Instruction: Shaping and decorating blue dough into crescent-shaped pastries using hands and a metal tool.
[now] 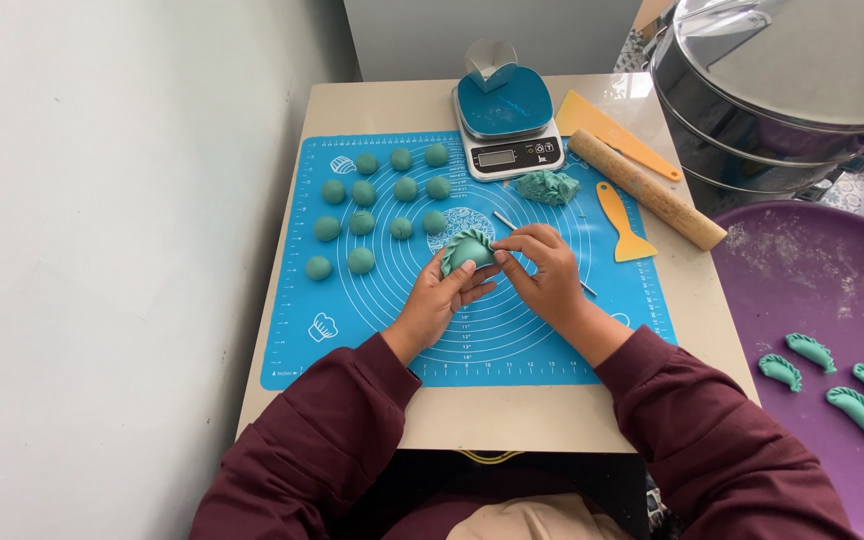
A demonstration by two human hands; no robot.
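Green dough, folded into a pleated dumpling (469,250), was held above the middle of the blue silicone mat (352,320), between both hands. The left hand (442,298) was cupped partly closed beneath it, fingers curled up along its near side and thumb against the dough. The right hand (549,268) was bent over the dumpling's right edge, thumb and forefinger pinched on the pleated rim, the other fingers loosely folded. The underside of the dumpling and the left palm were hidden, so any filling could not be determined. A thin metal tool (505,219) lay on the mat behind the right hand; its middle was covered by that hand and its kind could not be made out. Thirteen green dough balls (361,222) sat in rows on the mat's left half, apart from the hands. A ragged lump of green dough (546,187) lay just in front of the digital kitchen scale (507,125). A wooden rolling pin (646,189), a small yellow scraper (620,222) and an orange-yellow dough cutter (612,132) lay to the right. Four finished dumplings (832,378) rested on a floured purple tray (812,270), cut off at the frame edge. A steel steamer (782,90) was also cropped at the upper right corner.
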